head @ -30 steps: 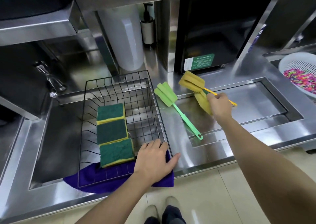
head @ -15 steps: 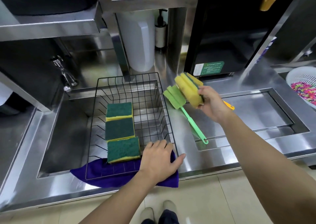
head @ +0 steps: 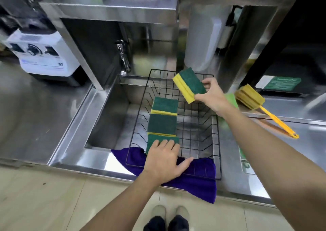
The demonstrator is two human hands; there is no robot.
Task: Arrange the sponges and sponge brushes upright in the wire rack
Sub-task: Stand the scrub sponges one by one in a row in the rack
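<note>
The fingers [head: 167, 143] of the left hand [head: 163, 162] lay spread and flat, gripping nothing, their tips resting on the green face of the nearest sponge [head: 163, 140] while the palm pressed on the front edge of the wire rack [head: 217, 142]. Far to the left, a white appliance [head: 42, 54] stood on the steel table [head: 35, 110], and a tap [head: 123, 58] hung over the back of the sink [head: 105, 118]. The rack sat in the sink's right part, its front edge over a purple cloth [head: 199, 183] that draped the sink's front lip. Three green-and-yellow sponges stood in a row in the rack's left slots: the near one under the fingertips, a middle sponge [head: 162, 124] and a far sponge [head: 165, 104], each touching the next. Right of them the rack's slots were open wire. Above the rack's far right corner, the right hand [head: 210, 96] pinched a fourth sponge [head: 189, 85] between thumb and fingers, tilted, clear of the wire. Just past that wrist a green sponge brush [head: 231, 99] showed only in part, blurred behind the arm. Further right a yellow sponge brush [head: 250, 96] lay on the table, its handle pointing right and toward the viewer
</note>
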